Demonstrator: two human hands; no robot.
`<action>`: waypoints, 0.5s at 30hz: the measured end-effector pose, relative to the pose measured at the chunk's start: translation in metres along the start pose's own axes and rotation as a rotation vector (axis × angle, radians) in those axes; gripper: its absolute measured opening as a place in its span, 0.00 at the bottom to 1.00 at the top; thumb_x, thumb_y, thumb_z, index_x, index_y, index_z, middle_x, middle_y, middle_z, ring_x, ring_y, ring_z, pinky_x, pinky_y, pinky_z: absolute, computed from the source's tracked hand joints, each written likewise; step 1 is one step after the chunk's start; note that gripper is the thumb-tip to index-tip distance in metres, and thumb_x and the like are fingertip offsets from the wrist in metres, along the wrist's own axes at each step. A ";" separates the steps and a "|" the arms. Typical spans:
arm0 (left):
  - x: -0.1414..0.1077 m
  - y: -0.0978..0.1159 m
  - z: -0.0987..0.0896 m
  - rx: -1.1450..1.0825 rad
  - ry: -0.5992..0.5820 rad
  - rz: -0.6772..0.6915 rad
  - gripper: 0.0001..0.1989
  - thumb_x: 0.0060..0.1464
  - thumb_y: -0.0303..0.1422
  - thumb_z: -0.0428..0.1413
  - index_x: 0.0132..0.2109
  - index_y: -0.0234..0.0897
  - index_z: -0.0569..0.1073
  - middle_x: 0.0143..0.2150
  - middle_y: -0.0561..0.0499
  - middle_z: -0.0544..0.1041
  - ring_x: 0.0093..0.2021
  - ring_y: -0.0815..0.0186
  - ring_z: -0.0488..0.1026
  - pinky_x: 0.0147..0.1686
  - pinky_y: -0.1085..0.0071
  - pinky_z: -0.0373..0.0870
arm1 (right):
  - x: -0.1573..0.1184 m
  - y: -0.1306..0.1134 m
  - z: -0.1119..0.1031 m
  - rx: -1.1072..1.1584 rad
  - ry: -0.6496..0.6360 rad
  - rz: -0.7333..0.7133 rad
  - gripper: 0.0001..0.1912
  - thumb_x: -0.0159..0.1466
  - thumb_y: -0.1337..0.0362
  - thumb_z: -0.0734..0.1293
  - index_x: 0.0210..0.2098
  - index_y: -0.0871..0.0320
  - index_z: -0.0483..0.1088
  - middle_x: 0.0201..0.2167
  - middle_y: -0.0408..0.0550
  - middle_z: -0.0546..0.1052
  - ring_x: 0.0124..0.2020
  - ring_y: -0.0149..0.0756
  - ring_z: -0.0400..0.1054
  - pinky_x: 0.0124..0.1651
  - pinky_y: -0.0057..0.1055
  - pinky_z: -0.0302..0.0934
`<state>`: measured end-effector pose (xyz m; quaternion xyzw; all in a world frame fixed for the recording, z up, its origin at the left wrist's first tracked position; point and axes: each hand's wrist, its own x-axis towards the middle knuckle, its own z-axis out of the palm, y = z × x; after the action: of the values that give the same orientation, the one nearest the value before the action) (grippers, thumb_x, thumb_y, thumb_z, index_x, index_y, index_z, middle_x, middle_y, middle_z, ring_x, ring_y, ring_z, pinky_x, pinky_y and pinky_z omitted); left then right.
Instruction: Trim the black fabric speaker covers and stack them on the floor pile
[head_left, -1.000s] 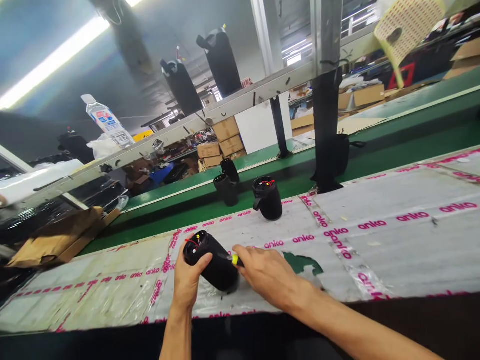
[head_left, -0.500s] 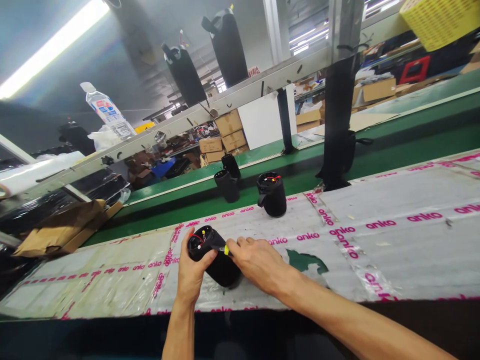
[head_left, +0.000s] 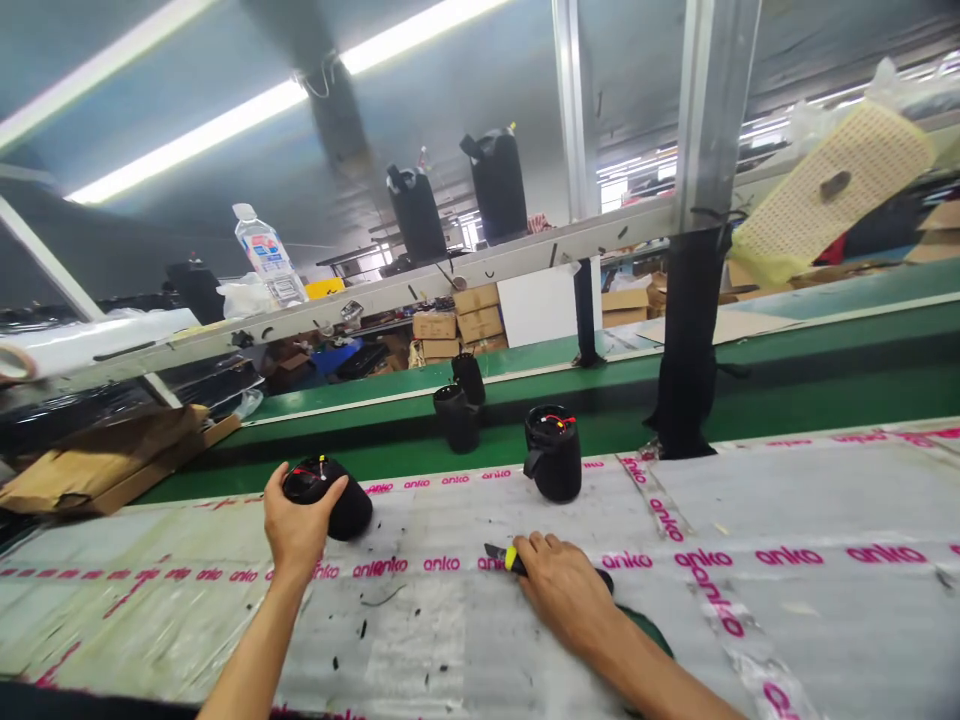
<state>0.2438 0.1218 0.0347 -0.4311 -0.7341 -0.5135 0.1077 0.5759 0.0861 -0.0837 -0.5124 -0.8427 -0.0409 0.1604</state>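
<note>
My left hand [head_left: 298,525] grips a black fabric cylinder [head_left: 351,508] near its open top, where red wires and a yellow connector show; the cylinder leans a little to the left. Lower right, my right hand [head_left: 562,585] is closed on a utility knife [head_left: 512,558], its blade pointing left just above the covered table. Beyond the knife, a second black cylinder [head_left: 559,465] stands upright with red wires in its open top and a strap loop at its side.
Plastic sheeting with pink lettering [head_left: 420,620] covers the table, scattered with small black scraps. Behind runs a green belt [head_left: 397,445] carrying two dark cylinders [head_left: 456,420]. A metal shelf rail [head_left: 510,250] crosses above, holding a bottle [head_left: 270,255] and more cylinders. A black-wrapped post [head_left: 686,340] stands right.
My left hand has moved left and away with the cylinder. My right hand, with the knife, has parted from it and moved right and lower. The view has tilted upward.
</note>
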 end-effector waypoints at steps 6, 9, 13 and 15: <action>0.010 -0.033 0.008 0.079 -0.055 0.008 0.52 0.40 0.49 0.66 0.68 0.34 0.55 0.63 0.34 0.65 0.63 0.43 0.64 0.60 0.47 0.62 | 0.000 -0.001 0.005 0.095 -0.008 0.043 0.14 0.60 0.69 0.71 0.46 0.55 0.69 0.39 0.49 0.75 0.41 0.46 0.71 0.43 0.41 0.64; 0.000 -0.025 0.000 0.111 0.024 0.114 0.55 0.42 0.50 0.65 0.69 0.32 0.50 0.69 0.32 0.55 0.69 0.42 0.52 0.66 0.45 0.50 | 0.000 -0.001 0.011 0.094 0.000 0.044 0.16 0.59 0.70 0.70 0.46 0.55 0.70 0.40 0.49 0.75 0.41 0.47 0.71 0.43 0.41 0.63; -0.014 0.022 0.012 0.070 0.020 0.581 0.37 0.49 0.44 0.62 0.63 0.36 0.61 0.68 0.38 0.57 0.71 0.49 0.48 0.70 0.50 0.41 | 0.002 -0.002 0.026 0.027 0.034 0.048 0.16 0.55 0.72 0.71 0.42 0.55 0.70 0.36 0.49 0.76 0.37 0.46 0.72 0.39 0.39 0.62; -0.018 0.051 0.038 -0.011 -0.222 0.597 0.29 0.53 0.41 0.60 0.60 0.39 0.65 0.66 0.42 0.60 0.70 0.54 0.52 0.69 0.56 0.47 | 0.002 0.000 0.038 -0.009 0.086 0.024 0.19 0.53 0.73 0.72 0.43 0.54 0.70 0.36 0.48 0.76 0.36 0.44 0.72 0.38 0.36 0.61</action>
<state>0.3038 0.1501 0.0406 -0.6817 -0.5795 -0.4128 0.1705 0.5663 0.0966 -0.1186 -0.5208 -0.8286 -0.0649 0.1949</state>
